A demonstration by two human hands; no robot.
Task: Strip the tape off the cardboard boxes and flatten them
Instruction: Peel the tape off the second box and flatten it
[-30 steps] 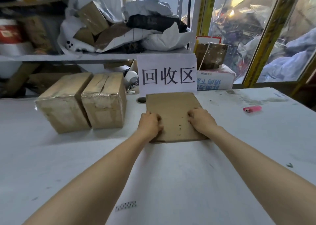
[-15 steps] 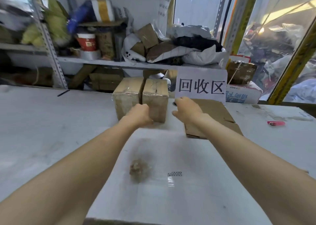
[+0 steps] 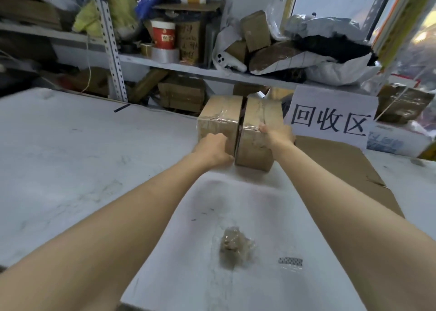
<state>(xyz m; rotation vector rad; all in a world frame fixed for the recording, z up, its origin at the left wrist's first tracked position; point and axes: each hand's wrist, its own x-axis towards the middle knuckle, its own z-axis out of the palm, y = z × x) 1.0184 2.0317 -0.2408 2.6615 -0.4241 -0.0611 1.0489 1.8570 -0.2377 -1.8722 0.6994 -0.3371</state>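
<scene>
Two taped brown boxes stand side by side at the back of the white table. My left hand (image 3: 212, 149) is in front of the left box (image 3: 218, 119), its fingers curled into the narrow gap against the right box (image 3: 253, 145). My right hand (image 3: 277, 134) grips that box's upper right edge, thumb on the taped front rim. A flattened cardboard sheet (image 3: 330, 169) lies to the right, partly under my right forearm. A crumpled ball of stripped tape (image 3: 233, 244) sits on the table near me.
A white paper sign (image 3: 330, 119) with black characters stands behind the flat sheet. A metal shelf (image 3: 188, 69) behind the table holds boxes, bags, a red cup and tape rolls. A small patterned tape scrap (image 3: 290, 261) lies by the tape ball.
Both hands left the flattened sheet and moved left to the taped boxes. They now hold the right box, and my view has swung left.
</scene>
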